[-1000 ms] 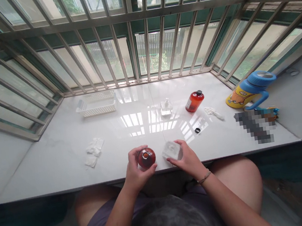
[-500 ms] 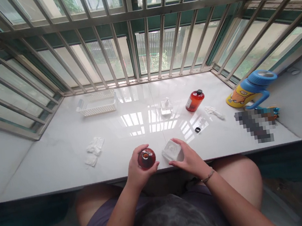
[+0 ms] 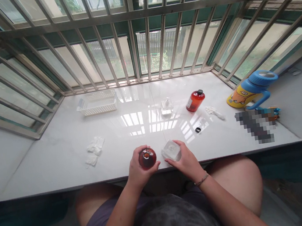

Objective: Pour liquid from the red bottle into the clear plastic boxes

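My left hand [image 3: 139,170] is wrapped round a dark red-brown bottle [image 3: 147,159] whose open neck faces up. Close to its right, my right hand [image 3: 183,160] grips a square clear container [image 3: 170,150] by its side, near the counter's front edge. A small black ring-like cap [image 3: 198,130] lies on the counter to the right of the hands. Farther back stand a small clear square bottle with a pump-like top [image 3: 166,105] and a red bottle with a black cap [image 3: 195,101].
Crumpled white tissues [image 3: 96,150] lie at left, another tissue [image 3: 215,113] at right. A white perforated basket [image 3: 97,103] sits at the back left. The blue-and-yellow flask [image 3: 251,90] stands at right beside a blurred-out item [image 3: 254,125]. Metal bars [image 3: 132,52] close off the back.
My right hand has shifted slightly left, its thumb now lower along the clear container. The bottle in my left hand has barely moved.
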`<action>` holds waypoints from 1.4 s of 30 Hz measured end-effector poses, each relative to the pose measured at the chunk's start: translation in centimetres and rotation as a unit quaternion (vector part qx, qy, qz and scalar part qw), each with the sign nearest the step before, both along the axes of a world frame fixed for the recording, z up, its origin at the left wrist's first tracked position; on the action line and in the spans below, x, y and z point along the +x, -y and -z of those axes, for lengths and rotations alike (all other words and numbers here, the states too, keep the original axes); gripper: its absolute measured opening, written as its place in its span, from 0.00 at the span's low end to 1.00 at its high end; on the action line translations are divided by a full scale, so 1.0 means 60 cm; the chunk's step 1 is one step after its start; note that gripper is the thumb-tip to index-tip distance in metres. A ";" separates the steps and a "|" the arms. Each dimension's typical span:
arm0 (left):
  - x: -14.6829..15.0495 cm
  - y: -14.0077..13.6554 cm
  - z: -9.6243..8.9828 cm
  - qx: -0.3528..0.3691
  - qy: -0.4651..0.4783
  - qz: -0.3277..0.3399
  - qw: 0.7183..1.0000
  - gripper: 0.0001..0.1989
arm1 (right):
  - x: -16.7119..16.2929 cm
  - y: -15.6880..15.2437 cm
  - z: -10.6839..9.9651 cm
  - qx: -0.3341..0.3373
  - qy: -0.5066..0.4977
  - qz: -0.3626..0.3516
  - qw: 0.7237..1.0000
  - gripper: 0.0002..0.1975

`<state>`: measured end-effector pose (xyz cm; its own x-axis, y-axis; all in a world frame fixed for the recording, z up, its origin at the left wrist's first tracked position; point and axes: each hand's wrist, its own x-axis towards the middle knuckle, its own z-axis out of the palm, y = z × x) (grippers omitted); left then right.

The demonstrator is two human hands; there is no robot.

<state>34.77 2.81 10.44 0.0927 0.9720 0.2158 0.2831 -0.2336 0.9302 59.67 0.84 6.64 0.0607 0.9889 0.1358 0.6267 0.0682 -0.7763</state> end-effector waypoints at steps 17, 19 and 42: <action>0.000 -0.002 0.007 0.010 0.012 0.000 1.000 0.34 | 0.081 -0.067 -0.045 -0.080 -0.034 -0.192 0.978 0.50; 0.000 -0.002 0.006 0.011 0.010 0.001 1.000 0.34 | 0.070 -0.071 -0.041 -0.059 -0.022 -0.195 0.979 0.48; 0.000 0.004 0.014 -0.025 0.029 0.004 0.999 0.37 | 0.047 -0.016 -0.019 -0.062 -0.057 -0.093 0.992 0.37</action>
